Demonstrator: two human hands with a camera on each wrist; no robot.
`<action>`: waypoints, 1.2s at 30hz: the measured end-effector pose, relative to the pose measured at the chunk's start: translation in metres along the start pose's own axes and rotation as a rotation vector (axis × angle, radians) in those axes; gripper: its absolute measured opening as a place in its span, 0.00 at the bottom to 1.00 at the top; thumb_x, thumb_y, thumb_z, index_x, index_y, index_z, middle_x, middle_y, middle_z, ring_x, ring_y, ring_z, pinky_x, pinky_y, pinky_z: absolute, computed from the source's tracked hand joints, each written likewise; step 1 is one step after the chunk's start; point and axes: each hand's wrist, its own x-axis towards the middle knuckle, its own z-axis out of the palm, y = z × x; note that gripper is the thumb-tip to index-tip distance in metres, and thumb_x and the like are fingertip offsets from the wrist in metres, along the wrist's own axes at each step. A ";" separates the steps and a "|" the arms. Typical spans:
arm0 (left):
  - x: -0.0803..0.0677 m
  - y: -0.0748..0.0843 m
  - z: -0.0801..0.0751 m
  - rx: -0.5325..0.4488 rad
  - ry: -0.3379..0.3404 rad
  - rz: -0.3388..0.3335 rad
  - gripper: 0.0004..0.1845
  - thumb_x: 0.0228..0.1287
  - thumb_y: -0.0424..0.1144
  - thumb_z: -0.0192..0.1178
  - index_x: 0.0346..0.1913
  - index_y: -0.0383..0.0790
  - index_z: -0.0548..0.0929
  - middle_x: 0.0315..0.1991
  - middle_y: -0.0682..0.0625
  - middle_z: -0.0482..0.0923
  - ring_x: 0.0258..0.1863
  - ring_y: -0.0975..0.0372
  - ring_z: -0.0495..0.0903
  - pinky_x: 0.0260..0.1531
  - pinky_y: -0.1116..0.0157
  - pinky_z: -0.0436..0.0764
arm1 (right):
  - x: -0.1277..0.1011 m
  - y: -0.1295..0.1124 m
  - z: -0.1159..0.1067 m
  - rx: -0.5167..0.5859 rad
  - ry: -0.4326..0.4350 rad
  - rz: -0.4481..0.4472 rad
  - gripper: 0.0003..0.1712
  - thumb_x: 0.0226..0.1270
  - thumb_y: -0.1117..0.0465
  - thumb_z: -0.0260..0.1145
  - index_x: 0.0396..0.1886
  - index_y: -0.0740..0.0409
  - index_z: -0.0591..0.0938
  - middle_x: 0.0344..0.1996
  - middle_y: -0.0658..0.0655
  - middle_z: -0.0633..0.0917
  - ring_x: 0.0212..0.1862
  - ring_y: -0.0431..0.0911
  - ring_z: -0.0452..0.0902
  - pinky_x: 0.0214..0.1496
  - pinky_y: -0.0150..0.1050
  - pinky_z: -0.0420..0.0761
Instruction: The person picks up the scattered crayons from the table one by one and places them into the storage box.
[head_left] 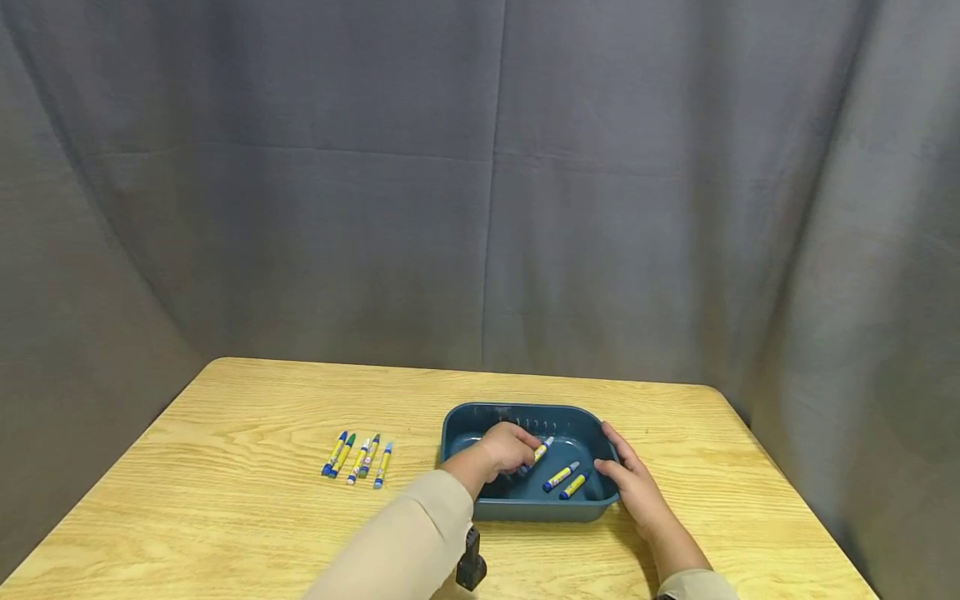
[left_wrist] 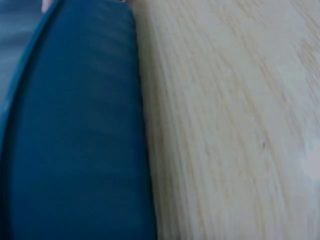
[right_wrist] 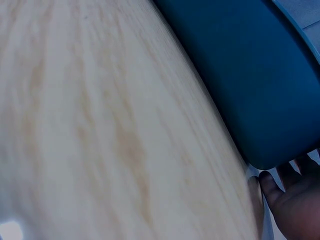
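1. Left hand point(head_left: 504, 448) inside the blue bin point(head_left: 525, 508), fingers curled round a yellow-and-blue marker point(head_left: 542, 451) — its capped end poking out past the knuckles toward the bin's right half.
2. Right hand point(head_left: 633, 483) laid against the bin's right wall, thumb over the rim, fingers mostly straight and resting along the outside; holding nothing else.
3. Two more markers point(head_left: 567, 480) lying loose on the bin floor, just right of the left hand, side by side and slanted, close to the right hand's thumb.
4. A row of five markers point(head_left: 358, 457) on the wooden table point(head_left: 225, 517), well to the left of the bin — parallel, tips toward the far edge, close together but whether touching not clear.
5. Bin itself near the middle of the table, long side toward the person, a line of slots in its far wall.
6. Beige sleeve point(head_left: 412, 546) running from the lower frame up to the bin's near-left corner; a small black object point(head_left: 471, 567) at the wrist just in front of the bin's near wall.
7. Left wrist view: blurred, only the bin's outer wall point(left_wrist: 75, 140) and bare table grain point(left_wrist: 230, 130) beside it.
8. Right wrist view: the bin's rounded corner point(right_wrist: 250, 85) over the table point(right_wrist: 100, 125), fingertips point(right_wrist: 292, 205) pressed at the corner's lower edge.
9. Grey curtain point(head_left: 480, 183) hanging behind the table, beyond the bin's far side.
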 end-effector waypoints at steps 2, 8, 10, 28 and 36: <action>0.002 -0.001 0.003 0.017 -0.003 -0.010 0.18 0.54 0.21 0.58 0.48 0.31 0.86 0.33 0.49 0.81 0.13 0.67 0.60 0.17 0.72 0.62 | 0.000 0.000 0.001 0.002 -0.002 0.000 0.40 0.69 0.62 0.56 0.78 0.54 0.54 0.79 0.60 0.47 0.79 0.61 0.35 0.78 0.59 0.43; 0.005 -0.005 0.010 0.186 0.005 0.037 0.16 0.52 0.22 0.60 0.45 0.29 0.86 0.39 0.44 0.85 0.26 0.64 0.73 0.24 0.71 0.71 | 0.001 -0.003 0.002 -0.006 -0.004 -0.008 0.40 0.69 0.62 0.56 0.78 0.54 0.54 0.79 0.61 0.47 0.79 0.62 0.35 0.77 0.60 0.43; 0.006 -0.005 0.012 0.266 0.004 0.067 0.15 0.52 0.22 0.61 0.44 0.29 0.87 0.42 0.43 0.86 0.35 0.61 0.78 0.32 0.68 0.78 | 0.001 -0.003 0.001 -0.011 0.003 -0.008 0.39 0.69 0.61 0.56 0.78 0.53 0.54 0.79 0.60 0.47 0.79 0.62 0.36 0.77 0.60 0.44; -0.001 -0.003 0.008 0.442 -0.028 0.116 0.17 0.56 0.27 0.64 0.50 0.30 0.85 0.51 0.41 0.84 0.56 0.50 0.79 0.55 0.56 0.79 | 0.000 -0.001 0.003 0.003 0.004 0.002 0.40 0.69 0.62 0.56 0.78 0.54 0.54 0.79 0.60 0.46 0.79 0.62 0.34 0.77 0.60 0.41; -0.003 0.004 -0.011 0.395 -0.018 0.158 0.19 0.53 0.26 0.64 0.51 0.31 0.84 0.53 0.41 0.83 0.52 0.51 0.80 0.50 0.56 0.80 | -0.001 0.000 0.000 -0.011 0.013 0.017 0.40 0.69 0.61 0.55 0.79 0.52 0.54 0.80 0.58 0.46 0.79 0.61 0.34 0.78 0.60 0.41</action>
